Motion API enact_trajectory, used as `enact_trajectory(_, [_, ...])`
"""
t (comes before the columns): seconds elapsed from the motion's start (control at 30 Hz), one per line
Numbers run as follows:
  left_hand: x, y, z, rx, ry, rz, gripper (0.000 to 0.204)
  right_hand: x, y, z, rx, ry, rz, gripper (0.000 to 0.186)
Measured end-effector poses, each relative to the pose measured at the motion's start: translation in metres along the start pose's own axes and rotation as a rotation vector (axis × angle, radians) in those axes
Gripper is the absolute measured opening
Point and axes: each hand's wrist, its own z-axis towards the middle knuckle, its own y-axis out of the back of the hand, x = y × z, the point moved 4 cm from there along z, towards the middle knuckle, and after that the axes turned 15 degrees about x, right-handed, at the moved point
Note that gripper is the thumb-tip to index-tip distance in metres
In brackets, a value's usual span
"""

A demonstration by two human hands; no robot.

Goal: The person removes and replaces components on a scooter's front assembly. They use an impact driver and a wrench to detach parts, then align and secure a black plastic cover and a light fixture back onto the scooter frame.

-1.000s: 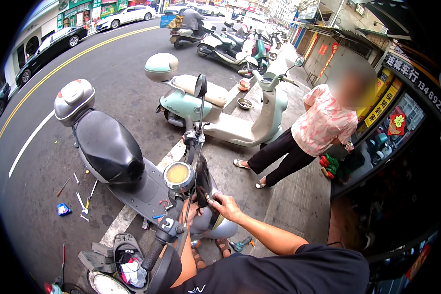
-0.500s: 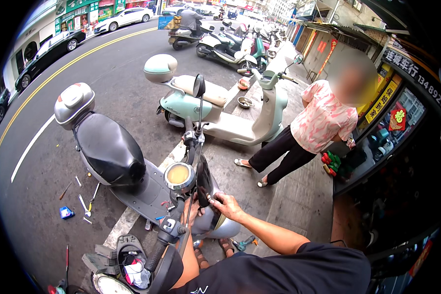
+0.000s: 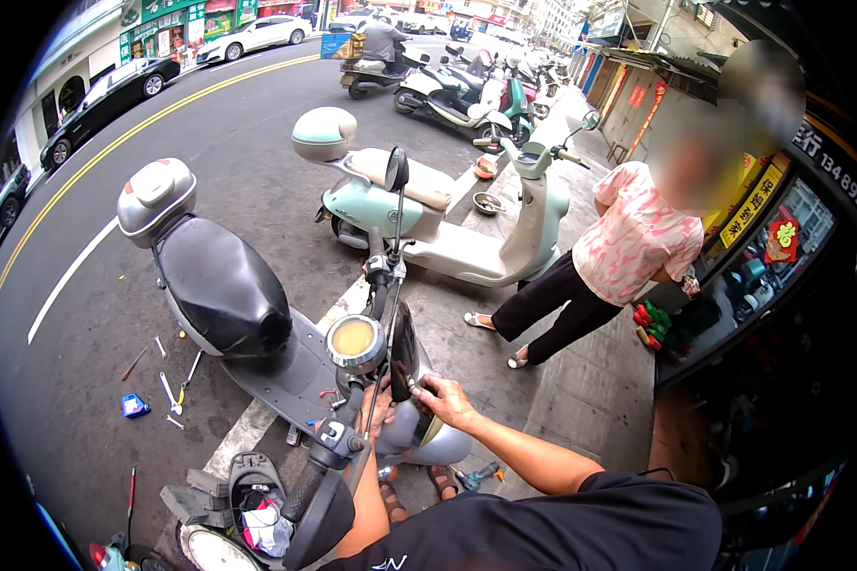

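Observation:
A grey scooter with a black seat [image 3: 221, 285] stands in front of me, its round gauge [image 3: 355, 343] at the middle of the handlebar. My right hand [image 3: 448, 402] reaches in from the right, thumb and fingers pinched together at the lower edge of the dark glossy front shield [image 3: 404, 357]. Whatever lies in the pinch is too small to make out. My left hand [image 3: 379, 411] is behind the handlebar and the mirror stem, its fingers curled in close to the shield's lower part. Its fingertips and anything in them are partly hidden.
Spanners [image 3: 169, 392] and a blue box [image 3: 134, 405] lie on the road at left. A removed seat-like tub [image 3: 257, 500] holds cloth near the front. A power drill [image 3: 478, 475] is by my feet. A mint scooter [image 3: 448, 243] and a standing person [image 3: 643, 233] are beyond.
The whole view has shifted a little, so the scene sits slightly further right. Both hands stay at the front shield, with the right fingers still pinched at its lower edge.

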Motion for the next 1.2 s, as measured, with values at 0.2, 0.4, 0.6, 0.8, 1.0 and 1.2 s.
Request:
enact_trajectory(0.2, [0.004,0.003,-0.001,-0.02,0.018,-0.048,0.011,0.001,0.001,-0.001,0.017,-0.001,-0.01,0.022])
enact_trajectory(0.4, [0.004,0.002,-0.004,0.007,0.03,-0.07,0.013,-0.002,0.0,0.0,0.017,0.05,-0.002,0.021])
enact_trajectory(0.6, [0.01,0.002,-0.003,0.023,0.026,-0.075,0.01,-0.004,0.006,-0.001,0.021,0.082,-0.073,0.022])
enact_trajectory(0.8, [0.001,-0.013,0.002,0.057,-0.057,-0.017,0.021,-0.019,0.017,0.008,-0.003,0.131,-0.138,0.024])
enact_trajectory(1.0, [0.017,-0.035,-0.069,-0.389,-0.16,0.217,0.035,-0.024,0.014,0.009,0.189,0.106,0.139,0.026])
enact_trajectory(1.2, [0.156,-0.042,-0.208,-0.98,-0.233,0.014,0.033,-0.079,0.017,-0.006,0.31,0.145,0.005,0.028])
